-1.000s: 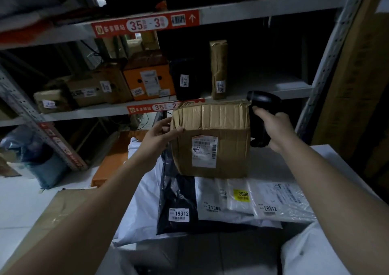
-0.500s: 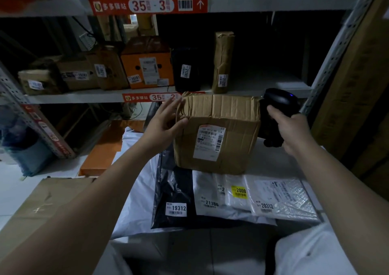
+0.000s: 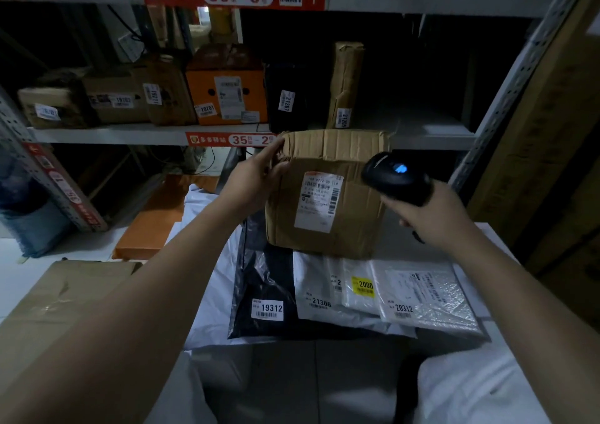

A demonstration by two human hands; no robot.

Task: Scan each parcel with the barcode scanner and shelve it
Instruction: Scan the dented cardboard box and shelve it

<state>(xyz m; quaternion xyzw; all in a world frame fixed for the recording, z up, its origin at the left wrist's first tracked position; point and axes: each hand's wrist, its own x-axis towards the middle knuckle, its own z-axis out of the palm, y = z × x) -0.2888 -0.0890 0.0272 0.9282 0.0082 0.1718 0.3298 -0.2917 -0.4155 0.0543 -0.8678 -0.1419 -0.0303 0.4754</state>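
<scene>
Cardboard parcel point(image 3: 328, 193), brown and creased, centre of frame, held on edge with its white shipping label point(image 3: 319, 201) facing the camera. Its lower edge meets the flat bags below, but whether it rests on them cannot be told. Left hand point(image 3: 256, 180) grips the parcel's upper left corner, thumb on the front face, fingers over the top edge. Barcode scanner point(image 3: 394, 175), black with a blue light lit on its head, sits just right of the label. Right hand point(image 3: 435, 215) is wrapped closed round its handle. Below the parcel, side by side, lie a black poly bag point(image 3: 263, 280) marked 19312, a white mailer point(image 3: 316, 290) marked 21306 and a bubble mailer point(image 3: 428, 297) marked 20312. Behind, upper half of frame, a metal shelf point(image 3: 97, 134) with a red tag point(image 3: 233, 139) reading 35-2 carries a row of labelled parcels, among them an orange box point(image 3: 227, 95).
</scene>
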